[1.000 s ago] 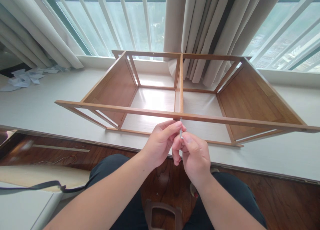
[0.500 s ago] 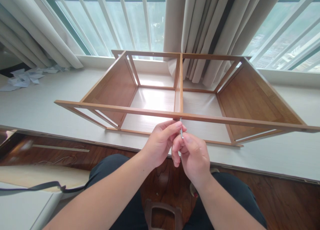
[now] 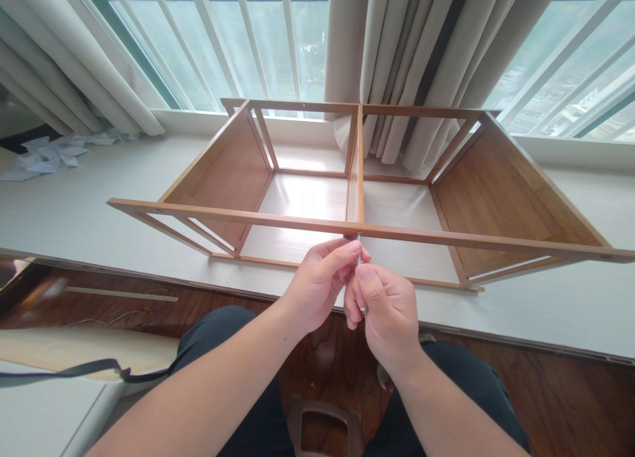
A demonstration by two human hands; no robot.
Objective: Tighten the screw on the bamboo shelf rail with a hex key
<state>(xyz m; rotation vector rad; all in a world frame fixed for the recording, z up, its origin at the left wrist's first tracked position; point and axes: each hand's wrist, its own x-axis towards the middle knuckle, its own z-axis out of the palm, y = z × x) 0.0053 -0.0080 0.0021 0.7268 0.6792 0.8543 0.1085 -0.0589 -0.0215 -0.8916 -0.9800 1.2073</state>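
A wooden frame [image 3: 446,237] with side panels and a middle divider lies across the pale ledge. Against the outer face of its near rail, by the divider, stands a thin metal hex key [image 3: 359,237]. My left hand [image 3: 315,285] is closed, thumb and fingers pinching the key's shaft close to the rail. Just below it, my right hand [image 3: 389,311] is closed around the key's lower end, thumb pressed over the fingers. The fingers hide most of the key, including its bent end.
The white ledge [image 3: 555,291] runs along the barred windows, with curtains [image 3: 397,60] hanging behind the frame. Paper scraps [image 3: 44,156] lie at far left. Below are my knees, a brown stool [image 3: 325,404], and the dark wooden floor with a pale strip [image 3: 122,294].
My right hand's thumb has closed over the bent end of the hex key, which showed before. My left hand and the wooden frame stay nearly the same.
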